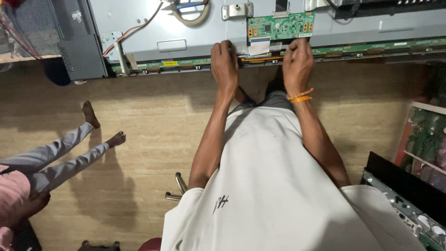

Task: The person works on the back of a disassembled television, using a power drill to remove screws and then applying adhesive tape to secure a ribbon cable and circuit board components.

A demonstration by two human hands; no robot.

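While both hands press down | green circuit board just beyond fingers

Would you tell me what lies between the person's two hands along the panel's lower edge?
In the head view, between the left hand and right hand lie a white flat ribbon cable and orange-brown connector tabs.

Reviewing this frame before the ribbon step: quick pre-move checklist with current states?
1. Both hands at the panel's lower edge: ok; left hand and right hand rest there.
2. Green board in clear view: ok.
3. White ribbon between the hands, not covered: ok.
4. Ribbon seated or free at its connector: cannot tell.
5. Fingers gripping anything: cannot tell; curled over the edge strip.
6. Seated person's legs away from the panel: ok.
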